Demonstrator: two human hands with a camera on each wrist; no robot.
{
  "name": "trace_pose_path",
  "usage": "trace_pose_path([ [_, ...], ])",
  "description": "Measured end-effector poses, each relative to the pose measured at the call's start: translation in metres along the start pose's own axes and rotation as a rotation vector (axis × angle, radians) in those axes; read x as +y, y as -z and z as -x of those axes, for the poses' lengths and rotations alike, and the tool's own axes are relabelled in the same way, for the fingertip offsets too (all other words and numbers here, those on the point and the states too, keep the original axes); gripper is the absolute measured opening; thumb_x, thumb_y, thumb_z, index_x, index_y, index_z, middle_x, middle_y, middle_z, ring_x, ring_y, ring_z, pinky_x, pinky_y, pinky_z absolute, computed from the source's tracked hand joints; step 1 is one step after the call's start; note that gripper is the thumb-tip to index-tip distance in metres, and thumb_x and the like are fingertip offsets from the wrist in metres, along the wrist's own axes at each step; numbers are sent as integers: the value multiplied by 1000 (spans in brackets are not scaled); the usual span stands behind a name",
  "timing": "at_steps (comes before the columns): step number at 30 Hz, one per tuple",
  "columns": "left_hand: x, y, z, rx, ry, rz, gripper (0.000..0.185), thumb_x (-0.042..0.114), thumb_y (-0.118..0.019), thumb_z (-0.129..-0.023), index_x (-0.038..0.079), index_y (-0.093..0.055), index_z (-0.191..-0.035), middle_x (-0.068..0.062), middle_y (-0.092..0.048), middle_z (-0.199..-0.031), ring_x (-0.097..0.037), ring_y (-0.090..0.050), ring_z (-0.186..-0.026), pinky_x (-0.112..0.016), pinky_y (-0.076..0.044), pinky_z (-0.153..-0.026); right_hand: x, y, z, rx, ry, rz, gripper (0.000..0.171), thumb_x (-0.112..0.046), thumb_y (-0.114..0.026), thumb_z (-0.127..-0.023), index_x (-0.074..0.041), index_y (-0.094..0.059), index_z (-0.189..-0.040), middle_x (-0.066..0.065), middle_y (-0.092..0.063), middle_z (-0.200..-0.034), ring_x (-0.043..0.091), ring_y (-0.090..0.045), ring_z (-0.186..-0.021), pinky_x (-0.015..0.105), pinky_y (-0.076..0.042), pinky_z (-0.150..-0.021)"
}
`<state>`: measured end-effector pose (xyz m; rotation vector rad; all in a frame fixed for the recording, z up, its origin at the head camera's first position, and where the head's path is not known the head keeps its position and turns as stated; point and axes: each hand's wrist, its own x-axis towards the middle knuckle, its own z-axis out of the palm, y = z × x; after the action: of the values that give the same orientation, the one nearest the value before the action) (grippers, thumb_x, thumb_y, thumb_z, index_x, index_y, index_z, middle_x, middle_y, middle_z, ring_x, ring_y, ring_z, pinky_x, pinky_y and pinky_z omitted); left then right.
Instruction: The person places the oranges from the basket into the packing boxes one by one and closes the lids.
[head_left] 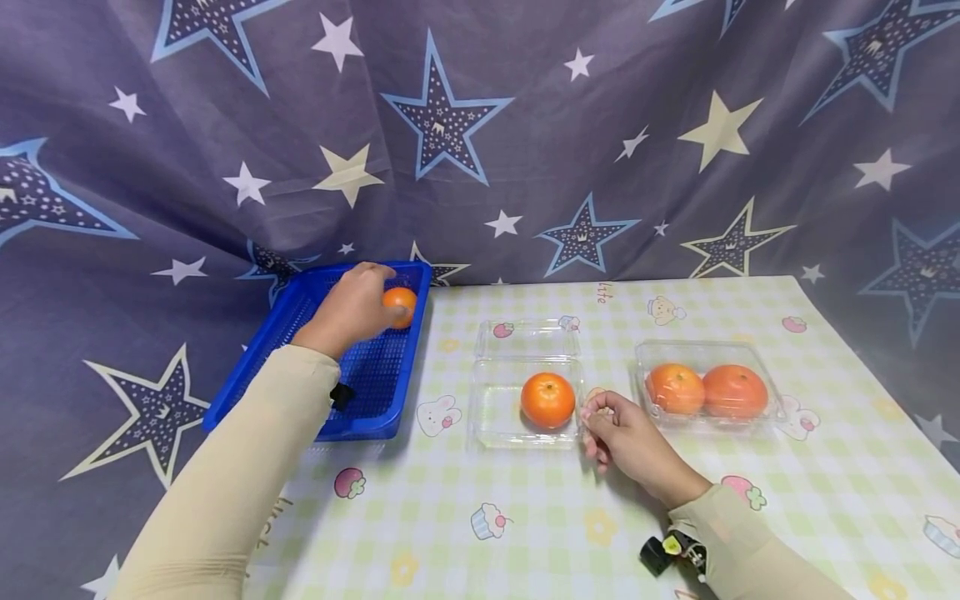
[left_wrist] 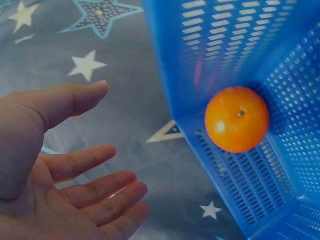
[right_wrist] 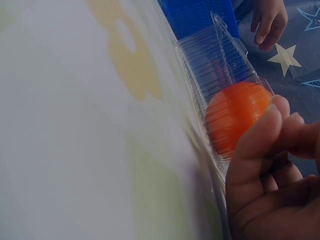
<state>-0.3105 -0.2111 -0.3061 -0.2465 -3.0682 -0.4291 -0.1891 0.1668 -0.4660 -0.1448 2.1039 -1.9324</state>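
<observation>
My left hand (head_left: pixel 348 310) hovers open beside the orange (head_left: pixel 400 305) in the blue basket (head_left: pixel 375 392), holding nothing; my right hand (head_left: pixel 626 440) pinches the open clamshell (head_left: pixel 495 417) edge, steadying it

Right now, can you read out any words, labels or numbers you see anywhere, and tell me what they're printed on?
"lite": pale print on the checked tablecloth near its far edge, by the backdrop; the reading is unsure.
Dark lettering on the tablecloth beside the left sleeve: partly hidden, unreadable.
Blue basket, clear boxes and oranges: no readable text.
</observation>
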Motion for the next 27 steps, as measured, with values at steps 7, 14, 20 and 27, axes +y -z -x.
trace_pose_path([
  [7,-12,-6,-14,-13,11,-33,67,27,-74,-93,-5,-50,-147,-26,-45,-153,-45,-47,-135,-61,-43,-112,1,0,-1,2,-4,-7,16,-11,-52,-107,3,-46,-113,6,-60,-66,13,-51,-51,30,-53,-50],
  [14,-21,-10,-28,-22,29,-67,67,26,-76,-92,-5,-51,-145,-27,-48,-149,-45,-51,-130,-61,-45,-109,1,-1,-2,-2,-1,-10,16,-10,-51,-107,4,-46,-113,6,-59,-66,13,-51,-52,30,-53,-49],
  [20,-26,-14,-40,-40,14,-108,68,25,-78,-91,-6,-50,-145,-28,-49,-147,-46,-50,-131,-61,-44,-109,1,1,-1,-2,3,-6,18,-12,-52,-107,3,-46,-114,7,-59,-67,13,-52,-52,31,-53,-50],
  [27,-34,-22,-51,-59,15,-138,64,23,-77,-92,-2,-51,-145,-26,-51,-144,-44,-54,-124,-61,-46,-107,1,0,-2,-2,4,-10,16,-10,-52,-106,3,-46,-113,7,-59,-66,14,-51,-52,30,-53,-49],
])
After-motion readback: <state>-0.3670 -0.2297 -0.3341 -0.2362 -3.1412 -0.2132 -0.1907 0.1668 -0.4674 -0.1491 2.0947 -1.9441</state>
